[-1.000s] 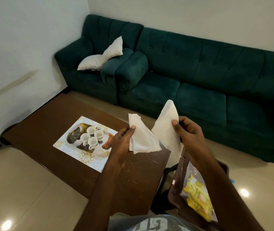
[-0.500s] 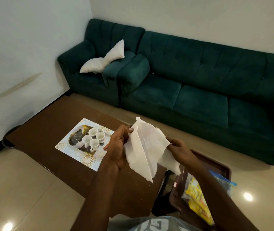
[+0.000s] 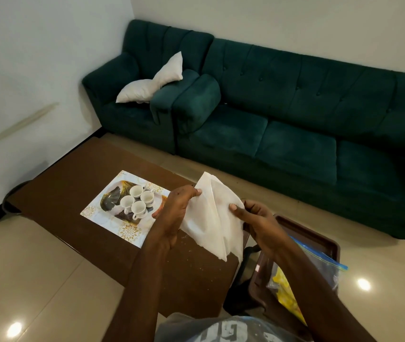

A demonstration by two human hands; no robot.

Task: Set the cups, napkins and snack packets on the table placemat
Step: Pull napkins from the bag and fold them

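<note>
Closer together now, left hand (image 3: pixel 180 208) and right hand (image 3: pixel 258 219) both pinch napkins (image 3: pixel 215 218) above table (image 3: pixel 73 174) edge.

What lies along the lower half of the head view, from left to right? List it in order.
Patterned rectangular placemat → four white ceramic cups → left hand → white paper napkins → right hand → brown plastic tray.

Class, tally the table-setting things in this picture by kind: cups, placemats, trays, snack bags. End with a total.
Cups: 4, all white, on the placemat
Placemats: 1
Trays: 1, brown
Snack bags: 1, clear, with yellow packets inside
Total: 7
</note>
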